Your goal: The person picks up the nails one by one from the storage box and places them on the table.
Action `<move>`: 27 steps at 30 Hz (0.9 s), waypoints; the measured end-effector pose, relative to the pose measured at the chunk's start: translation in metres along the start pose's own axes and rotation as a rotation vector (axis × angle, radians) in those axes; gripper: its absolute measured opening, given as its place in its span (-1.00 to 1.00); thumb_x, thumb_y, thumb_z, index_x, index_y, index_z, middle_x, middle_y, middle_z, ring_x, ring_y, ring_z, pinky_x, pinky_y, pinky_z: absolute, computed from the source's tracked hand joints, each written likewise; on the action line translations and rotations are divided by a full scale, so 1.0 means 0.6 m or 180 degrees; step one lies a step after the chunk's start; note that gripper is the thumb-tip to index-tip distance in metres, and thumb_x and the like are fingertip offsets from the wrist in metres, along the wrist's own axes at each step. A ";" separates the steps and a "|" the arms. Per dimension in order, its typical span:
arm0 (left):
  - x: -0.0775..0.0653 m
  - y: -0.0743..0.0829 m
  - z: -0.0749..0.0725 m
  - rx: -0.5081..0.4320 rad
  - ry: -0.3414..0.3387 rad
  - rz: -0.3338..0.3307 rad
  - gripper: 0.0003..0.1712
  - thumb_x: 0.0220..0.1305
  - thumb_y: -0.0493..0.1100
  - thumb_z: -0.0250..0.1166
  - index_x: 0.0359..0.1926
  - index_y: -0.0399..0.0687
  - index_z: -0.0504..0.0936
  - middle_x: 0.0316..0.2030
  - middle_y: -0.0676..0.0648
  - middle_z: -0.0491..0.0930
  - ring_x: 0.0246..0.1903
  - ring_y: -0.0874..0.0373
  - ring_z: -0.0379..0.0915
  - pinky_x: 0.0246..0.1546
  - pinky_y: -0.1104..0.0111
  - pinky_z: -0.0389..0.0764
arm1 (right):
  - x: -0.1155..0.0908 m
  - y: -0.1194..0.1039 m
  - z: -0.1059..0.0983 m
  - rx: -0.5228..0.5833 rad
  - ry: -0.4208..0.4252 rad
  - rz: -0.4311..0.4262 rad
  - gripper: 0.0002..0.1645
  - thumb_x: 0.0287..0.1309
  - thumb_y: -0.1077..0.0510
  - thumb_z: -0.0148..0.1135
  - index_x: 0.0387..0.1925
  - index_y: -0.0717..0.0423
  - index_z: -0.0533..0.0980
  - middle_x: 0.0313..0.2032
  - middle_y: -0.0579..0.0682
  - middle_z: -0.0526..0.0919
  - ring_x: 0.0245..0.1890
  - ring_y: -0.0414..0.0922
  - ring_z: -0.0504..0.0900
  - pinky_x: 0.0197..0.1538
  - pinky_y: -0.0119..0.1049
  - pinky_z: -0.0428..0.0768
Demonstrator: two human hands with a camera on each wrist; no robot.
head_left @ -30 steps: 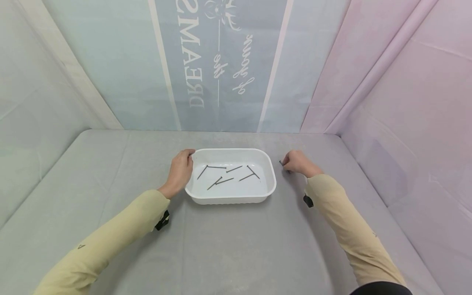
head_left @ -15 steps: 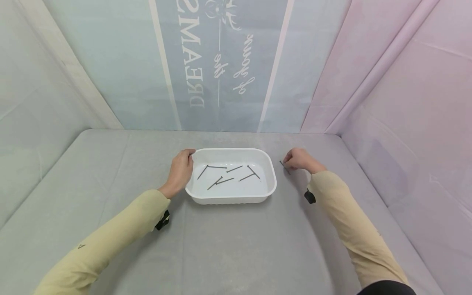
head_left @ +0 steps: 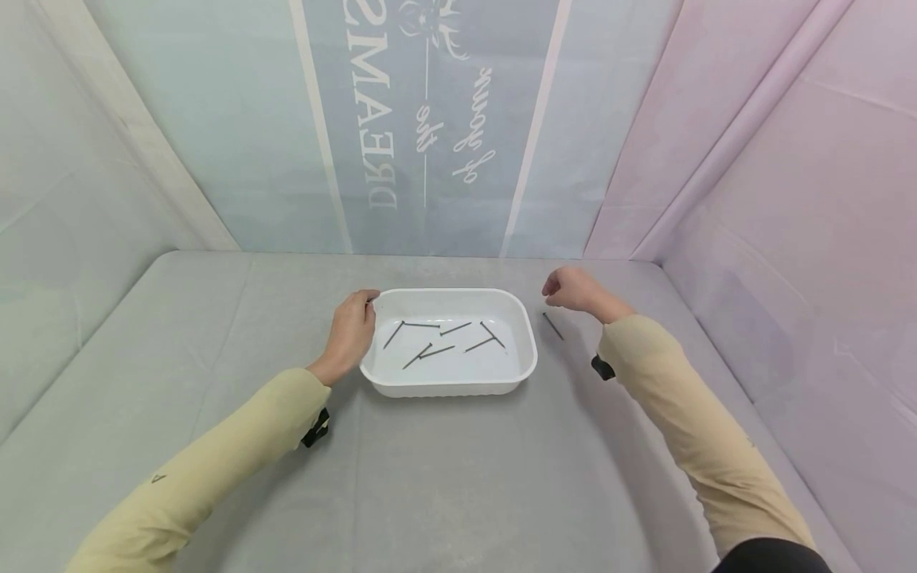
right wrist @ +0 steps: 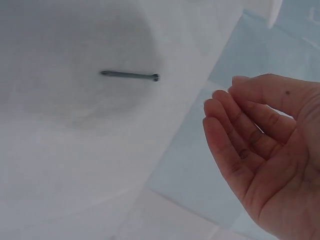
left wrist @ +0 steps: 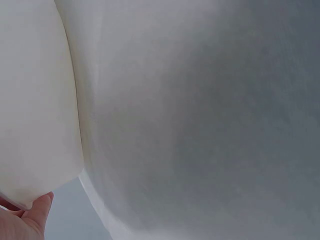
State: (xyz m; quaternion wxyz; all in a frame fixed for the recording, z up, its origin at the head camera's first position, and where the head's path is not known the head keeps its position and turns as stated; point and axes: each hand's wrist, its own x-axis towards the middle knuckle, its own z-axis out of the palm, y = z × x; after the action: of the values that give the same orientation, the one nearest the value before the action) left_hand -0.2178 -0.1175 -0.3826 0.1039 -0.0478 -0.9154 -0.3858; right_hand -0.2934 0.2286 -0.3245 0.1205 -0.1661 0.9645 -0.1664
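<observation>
Left hand [head_left: 353,328] grips the tray [head_left: 446,390], right hand [head_left: 576,290] hovers relaxed near a nail [head_left: 553,327]

Counter [head_left: 444,477] is covered in smooth grey cloth, faint creases running front to back, rounded far corners. Back: pale blue-green fabric sheet [head_left: 251,119] with a darker grey-blue centre panel [head_left: 523,48] between two straight white stripes [head_left: 320,119]. White printed lettering [head_left: 376,143] on the panel runs vertically and reads flipped: "DREAMS", "the", "of your". White antlered deer motif [head_left: 430,17] cut off at top edge. Left: whitish fabric wall [head_left: 79,183], cream fabric strip [head_left: 139,123] near the corner. Right: pale pink fabric wall [head_left: 809,199], long pink fold [head_left: 743,127] slanting down to the counter.
</observation>
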 end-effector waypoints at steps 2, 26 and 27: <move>0.000 0.000 0.000 -0.0004 0.0000 0.0006 -0.63 0.38 -0.34 -0.16 0.12 -0.38 0.36 0.02 -0.31 0.42 0.02 -0.10 0.37 -0.01 0.16 0.48 | 0.001 -0.008 -0.004 -0.0065 0.0032 -0.0066 -0.75 0.04 0.31 0.15 -0.23 0.40 0.53 -0.25 0.25 0.60 -0.21 0.10 0.56 -0.15 -0.08 0.55; 0.001 0.000 0.002 0.0034 0.0003 -0.0005 -0.63 0.37 -0.35 -0.17 0.12 -0.39 0.37 0.00 -0.31 0.43 0.02 -0.10 0.38 -0.02 0.18 0.48 | 0.005 -0.099 -0.026 -0.0369 -0.0071 -0.0331 -0.78 0.07 0.32 0.09 -0.22 0.29 0.54 -0.25 0.15 0.60 -0.23 0.01 0.55 -0.15 -0.15 0.55; 0.001 0.000 0.001 0.0035 0.0007 -0.0008 -0.63 0.37 -0.35 -0.16 0.11 -0.39 0.37 0.00 -0.31 0.43 0.02 -0.10 0.38 -0.02 0.18 0.48 | 0.005 -0.103 -0.026 -0.0375 -0.0082 -0.0327 -0.78 0.08 0.32 0.09 -0.21 0.29 0.54 -0.25 0.14 0.60 -0.23 0.00 0.55 -0.15 -0.15 0.54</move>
State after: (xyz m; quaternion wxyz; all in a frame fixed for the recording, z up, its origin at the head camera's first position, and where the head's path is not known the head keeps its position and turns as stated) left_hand -0.2184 -0.1170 -0.3832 0.1047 -0.0456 -0.9175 -0.3810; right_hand -0.2836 0.1768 -0.2884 0.1142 -0.2244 0.9611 -0.1131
